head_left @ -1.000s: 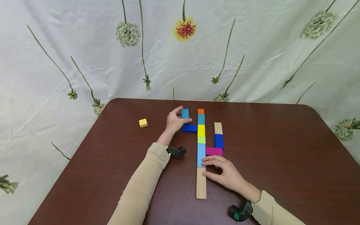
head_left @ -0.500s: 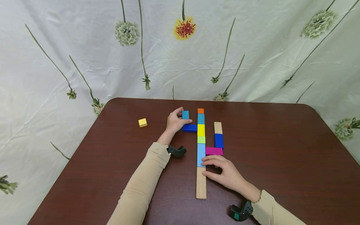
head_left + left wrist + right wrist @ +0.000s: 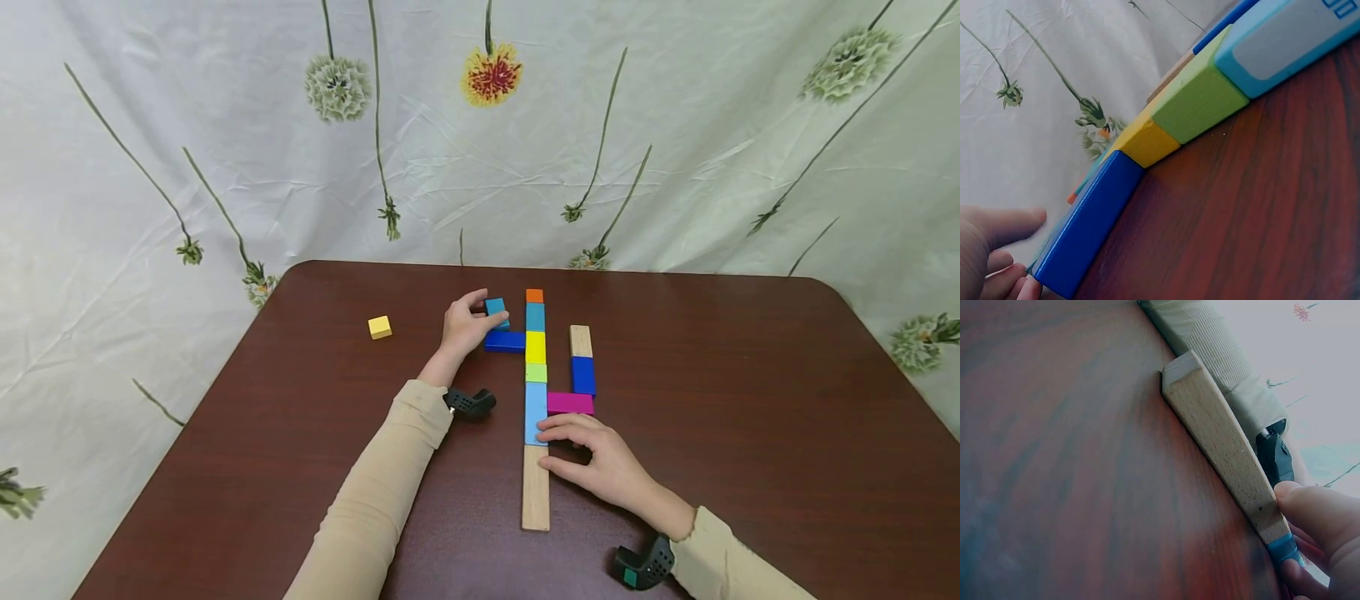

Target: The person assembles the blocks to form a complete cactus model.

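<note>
My left hand point(image 3: 461, 327) holds a small medium-blue block point(image 3: 495, 308) between thumb and fingers, just beyond a dark blue block point(image 3: 505, 342). In the left wrist view the dark blue block point(image 3: 1094, 219) mostly hides the held one. That dark blue block meets a long row at its yellow block point(image 3: 536, 347). Nearer me, my right hand point(image 3: 600, 467) rests on the row. Its fingers lie on the long light blue block point(image 3: 535, 404), and its thumb touches the plain wooden block point(image 3: 536, 492), also seen in the right wrist view.
Farther along the row come a blue block point(image 3: 535, 317) and an orange one point(image 3: 534, 296). A magenta block point(image 3: 570, 403) branches right to a dark blue point(image 3: 582, 375) and a wooden block point(image 3: 581, 342). A loose yellow block point(image 3: 379, 327) lies left on the brown table point(image 3: 300, 458).
The medium-blue block in my left hand has come down closer to the dark blue block and now sits slightly turned. My right hand has stayed in place.
</note>
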Available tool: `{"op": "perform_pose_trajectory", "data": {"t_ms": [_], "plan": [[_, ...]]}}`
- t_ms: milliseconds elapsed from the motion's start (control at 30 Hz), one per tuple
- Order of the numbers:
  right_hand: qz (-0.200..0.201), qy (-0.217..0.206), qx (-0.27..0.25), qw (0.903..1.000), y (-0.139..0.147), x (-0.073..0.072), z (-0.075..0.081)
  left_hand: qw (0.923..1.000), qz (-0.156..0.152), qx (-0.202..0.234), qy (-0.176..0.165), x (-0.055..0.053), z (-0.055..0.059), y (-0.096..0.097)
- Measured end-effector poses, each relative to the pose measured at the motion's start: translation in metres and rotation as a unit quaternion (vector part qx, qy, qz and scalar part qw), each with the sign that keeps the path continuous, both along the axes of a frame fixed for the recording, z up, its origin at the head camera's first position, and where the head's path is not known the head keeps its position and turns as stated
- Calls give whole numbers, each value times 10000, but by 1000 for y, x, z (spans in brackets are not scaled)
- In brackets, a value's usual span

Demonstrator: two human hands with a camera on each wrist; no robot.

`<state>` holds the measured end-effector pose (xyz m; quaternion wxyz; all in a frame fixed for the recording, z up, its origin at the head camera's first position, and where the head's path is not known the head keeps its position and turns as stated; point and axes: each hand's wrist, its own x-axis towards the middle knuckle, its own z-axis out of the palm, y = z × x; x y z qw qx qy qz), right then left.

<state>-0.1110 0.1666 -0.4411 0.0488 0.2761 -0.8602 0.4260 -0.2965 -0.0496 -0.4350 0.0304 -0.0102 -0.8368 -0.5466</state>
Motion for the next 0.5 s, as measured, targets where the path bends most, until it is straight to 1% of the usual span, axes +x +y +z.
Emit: {"op": "perform_pose_trajectory", "data": {"t_ms": [200, 500], "plan": [[-5, -10, -15, 10000, 0, 0, 0, 10000, 16, -22, 2, -3, -1, -1], [14, 32, -31, 10000, 1, 0, -2, 9993, -147, 324, 68, -5, -5, -9]]}}
